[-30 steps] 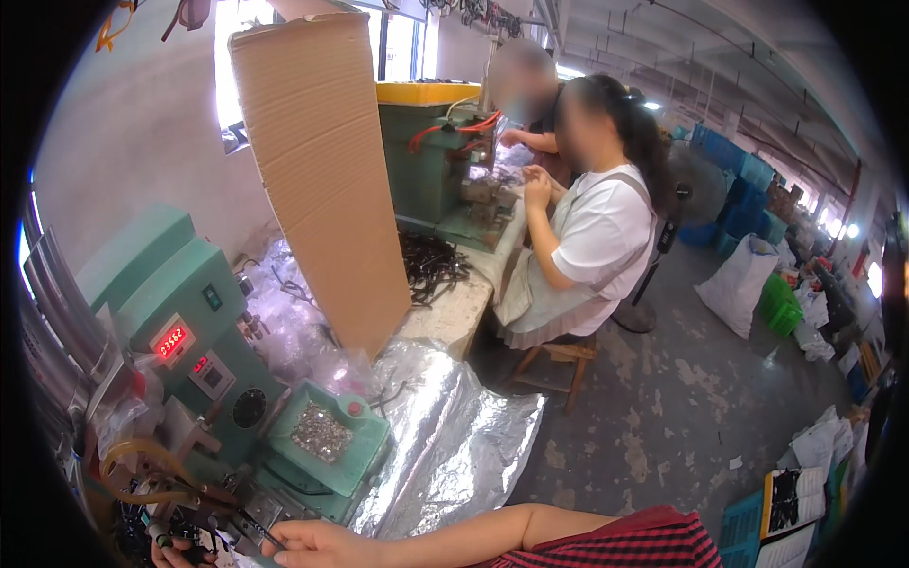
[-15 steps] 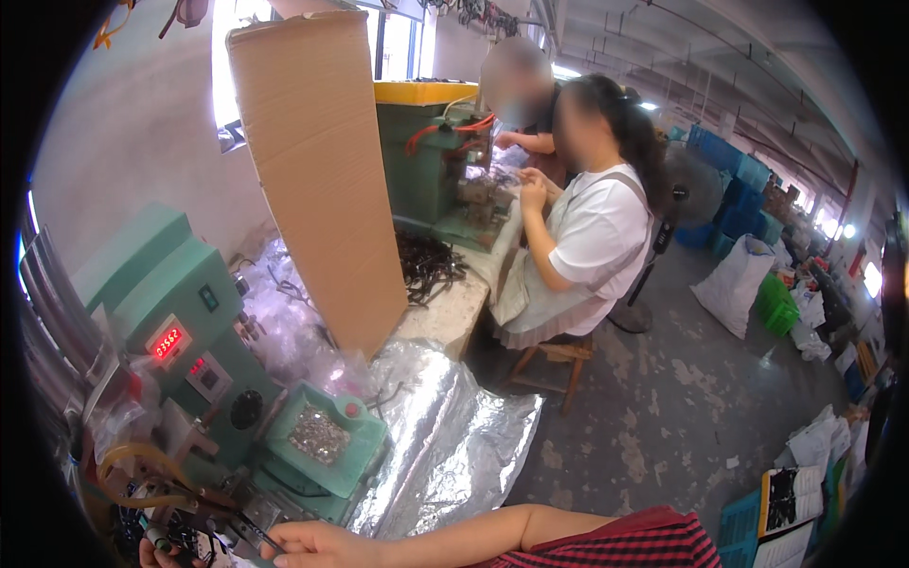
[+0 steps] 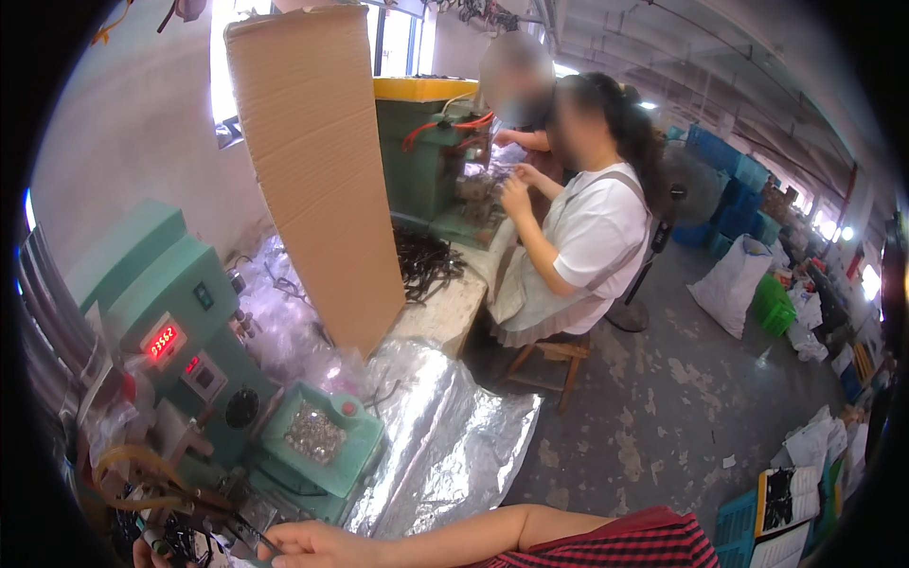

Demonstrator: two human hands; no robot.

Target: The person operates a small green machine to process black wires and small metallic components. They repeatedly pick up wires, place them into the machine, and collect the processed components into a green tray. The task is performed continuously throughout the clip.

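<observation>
at the lower left edge of the head view, the only view supplied, both of the person's hands work in front of a green bench machine (image 3: 175,322) with a red digit display. right hand (image 3: 317,543) lies palm down at the bottom edge, forearm entering from the lower right in a red checked sleeve (image 3: 644,547); its fingers curl toward a tangle of dark wires (image 3: 180,535), but whether they pinch a wire or merely rest beside it cannot be told. left hand (image 3: 142,552) shows as 1 small patch at the rim, touching the same tangle; its grip cannot be told either. the wires sit at the foot of the machine, left of the right hand, just below coiled yellow tubing (image 3: 133,473). orientation: the strands are too knotted to give 1 clear long axis; the few distinct ones run roughly left to right toward the right hand. progress, as a judgement: a green tray (image 3: 355,454) just right of the machine holds a heap of small silvery parts (image 3: 312,434), suggesting work well under way, with the wire bundle not yet dealt with. further back, a cardboard sheet (image 3: 317,170) stands upright on the bench, and a seated co-worker (image 3: 578,246) handles parts at a second green machine (image 3: 426,151), well apart from these hands.
</observation>
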